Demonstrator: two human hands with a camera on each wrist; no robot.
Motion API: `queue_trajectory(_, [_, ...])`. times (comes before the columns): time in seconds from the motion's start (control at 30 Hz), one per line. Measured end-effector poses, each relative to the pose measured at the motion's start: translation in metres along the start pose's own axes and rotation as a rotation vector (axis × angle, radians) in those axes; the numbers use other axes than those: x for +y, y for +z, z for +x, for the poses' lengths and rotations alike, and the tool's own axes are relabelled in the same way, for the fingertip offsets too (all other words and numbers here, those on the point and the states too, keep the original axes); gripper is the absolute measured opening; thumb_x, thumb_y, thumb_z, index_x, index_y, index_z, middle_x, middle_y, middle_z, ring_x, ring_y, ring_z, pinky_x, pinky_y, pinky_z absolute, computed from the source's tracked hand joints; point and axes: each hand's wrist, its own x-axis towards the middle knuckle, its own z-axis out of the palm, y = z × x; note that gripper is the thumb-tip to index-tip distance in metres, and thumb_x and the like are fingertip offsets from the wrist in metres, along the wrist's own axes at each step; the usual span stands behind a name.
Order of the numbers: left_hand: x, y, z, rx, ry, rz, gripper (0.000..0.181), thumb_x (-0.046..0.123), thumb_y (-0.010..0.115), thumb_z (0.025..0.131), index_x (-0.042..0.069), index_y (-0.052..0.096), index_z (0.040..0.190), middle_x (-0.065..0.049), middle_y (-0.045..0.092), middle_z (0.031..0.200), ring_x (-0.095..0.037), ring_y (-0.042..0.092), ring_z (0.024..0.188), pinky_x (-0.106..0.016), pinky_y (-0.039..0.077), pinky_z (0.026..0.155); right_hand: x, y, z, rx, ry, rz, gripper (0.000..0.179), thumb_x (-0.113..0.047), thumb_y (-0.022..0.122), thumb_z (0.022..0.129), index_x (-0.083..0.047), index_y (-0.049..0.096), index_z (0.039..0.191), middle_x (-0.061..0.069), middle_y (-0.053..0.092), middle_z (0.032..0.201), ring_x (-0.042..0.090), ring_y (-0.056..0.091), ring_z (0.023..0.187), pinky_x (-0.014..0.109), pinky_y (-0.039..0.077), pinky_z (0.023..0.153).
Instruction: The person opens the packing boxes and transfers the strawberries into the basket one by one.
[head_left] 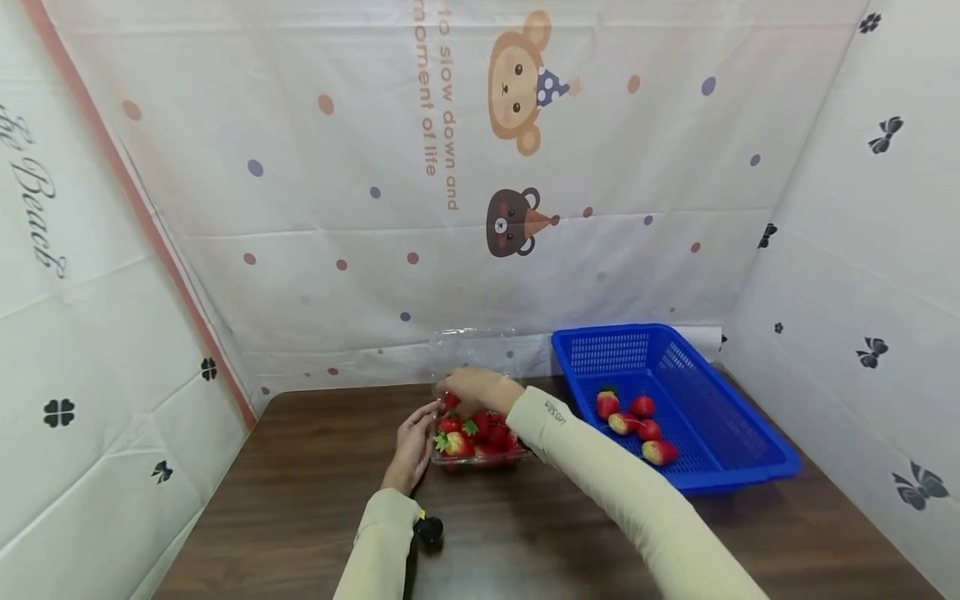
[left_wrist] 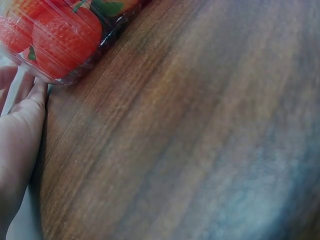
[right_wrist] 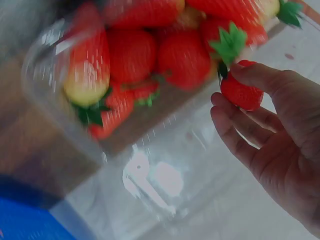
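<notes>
A clear plastic box (head_left: 480,459) full of red strawberries (head_left: 495,429) stands on the table. My right hand (head_left: 480,387) is over its far left part. In the right wrist view, thumb and fingers pinch a small red strawberry (right_wrist: 242,91) beside the heap, close to another berry's green leaves (right_wrist: 229,42). Against the left side of the box rests my left hand (head_left: 411,442), its fingers extended along the wall. The left wrist view shows that hand (left_wrist: 20,130) at a lower corner of the box (left_wrist: 75,75), partly cut off by the frame.
Right of the box sits a blue plastic basket (head_left: 720,425) with several strawberries (head_left: 660,452) in it. The clear lid (head_left: 474,343) stands raised behind the box. A printed cloth (head_left: 360,225) hangs behind the brown table (head_left: 300,500) and along both sides.
</notes>
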Motion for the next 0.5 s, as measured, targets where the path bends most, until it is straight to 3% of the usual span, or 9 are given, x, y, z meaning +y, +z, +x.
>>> queue_trajectory(0.07, [0.000, 0.001, 0.002, 0.005, -0.007, 0.005, 0.035, 0.006, 0.045, 0.108, -0.006, 0.055, 0.139, -0.006, 0.065, 0.128, -0.010, 0.059, 0.122, -0.010, 0.050, 0.093, 0.012, -0.012, -0.007, 0.023, -0.010, 0.022, 0.040, -0.013, 0.075, 0.093, -0.012, 0.065, 0.131, 0.007, 0.067, 0.129, 0.022, 0.065, 0.117, 0.034, 0.055, 0.100])
queue_trajectory(0.2, [-0.002, 0.004, 0.002, 0.017, -0.016, 0.035, 0.037, 0.002, 0.043, 0.108, -0.009, 0.052, 0.142, -0.007, 0.066, 0.128, -0.022, 0.049, 0.139, -0.010, 0.049, 0.095, 0.047, -0.042, -0.036, 0.043, 0.010, 0.020, 0.027, -0.005, 0.071, 0.094, -0.008, 0.067, 0.120, 0.010, 0.070, 0.116, 0.026, 0.067, 0.110, 0.038, 0.056, 0.097])
queue_trajectory(0.37, [-0.002, 0.006, 0.002, 0.007, -0.025, 0.059, 0.038, 0.000, 0.041, 0.108, -0.008, 0.052, 0.143, -0.013, 0.062, 0.137, -0.030, 0.040, 0.148, -0.014, 0.048, 0.103, 0.104, -0.068, -0.098, 0.020, 0.114, -0.020, 0.021, 0.000, 0.067, 0.092, -0.002, 0.068, 0.113, 0.014, 0.071, 0.108, 0.030, 0.067, 0.102, 0.043, 0.057, 0.092])
queue_trajectory(0.5, [-0.002, 0.004, 0.003, 0.017, -0.033, 0.059, 0.038, 0.000, 0.040, 0.107, -0.008, 0.052, 0.143, -0.016, 0.058, 0.142, -0.031, 0.038, 0.149, -0.026, 0.040, 0.116, 0.141, -0.076, -0.146, -0.015, 0.249, 0.014, 0.018, 0.001, 0.070, 0.088, 0.001, 0.069, 0.106, 0.014, 0.071, 0.101, 0.027, 0.066, 0.091, 0.039, 0.058, 0.082])
